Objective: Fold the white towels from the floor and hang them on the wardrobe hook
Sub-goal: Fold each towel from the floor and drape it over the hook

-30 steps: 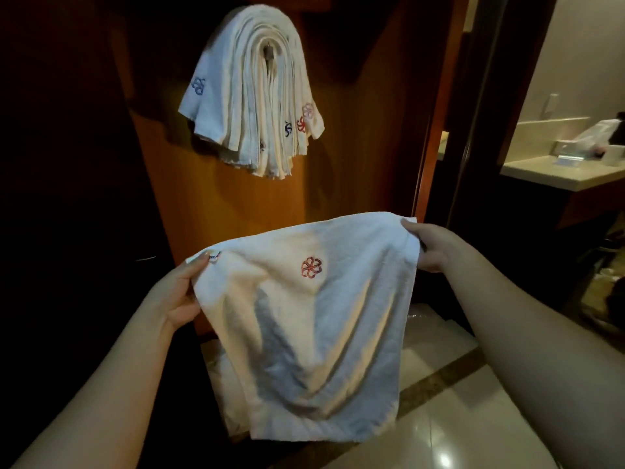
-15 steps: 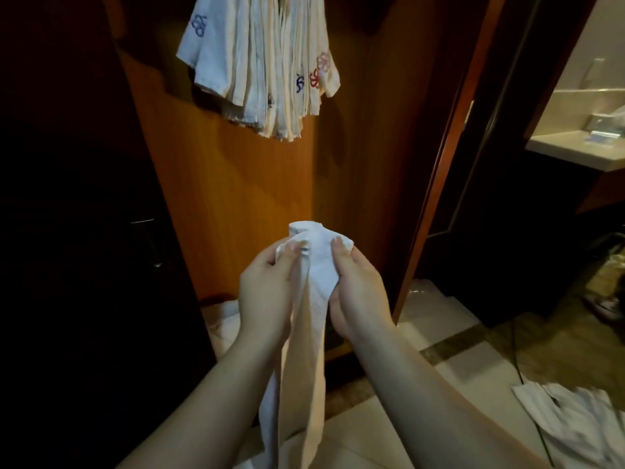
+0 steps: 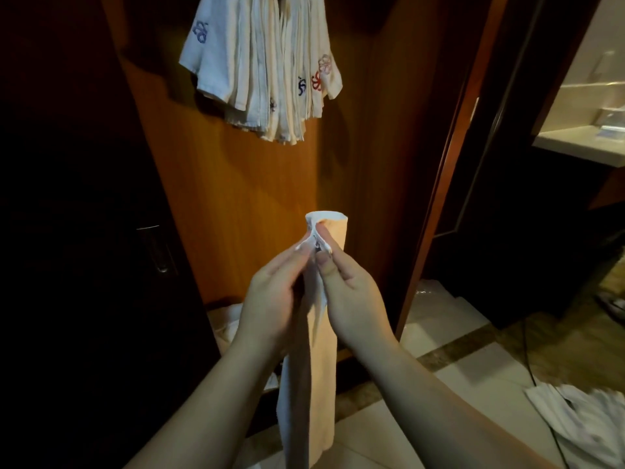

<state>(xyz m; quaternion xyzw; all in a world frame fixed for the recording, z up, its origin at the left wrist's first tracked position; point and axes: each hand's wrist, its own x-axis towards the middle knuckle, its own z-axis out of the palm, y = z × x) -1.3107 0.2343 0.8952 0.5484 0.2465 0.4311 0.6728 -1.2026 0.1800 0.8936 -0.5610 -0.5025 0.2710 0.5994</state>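
Note:
I hold a white towel (image 3: 313,394) folded in half lengthwise, hanging down in a narrow strip in front of me. My left hand (image 3: 270,299) and my right hand (image 3: 351,296) pinch its top edges together, thumbs side by side near the upper corner. Above, several folded white towels (image 3: 267,66) with blue and red embroidered marks hang in a bunch on the wooden wardrobe panel (image 3: 236,198); the hook itself is out of view. More white towels (image 3: 588,424) lie crumpled on the floor at the lower right.
A dark wardrobe door with a metal handle (image 3: 159,252) stands at the left. A white cloth heap (image 3: 226,319) lies at the wardrobe's base. At right, a doorway opens onto a bathroom counter (image 3: 581,143). A dark cable (image 3: 527,360) runs across the tiled floor.
The towel was spread wide between my hands a second ago; my hands have come together and it now hangs folded in half. My view has tilted downward.

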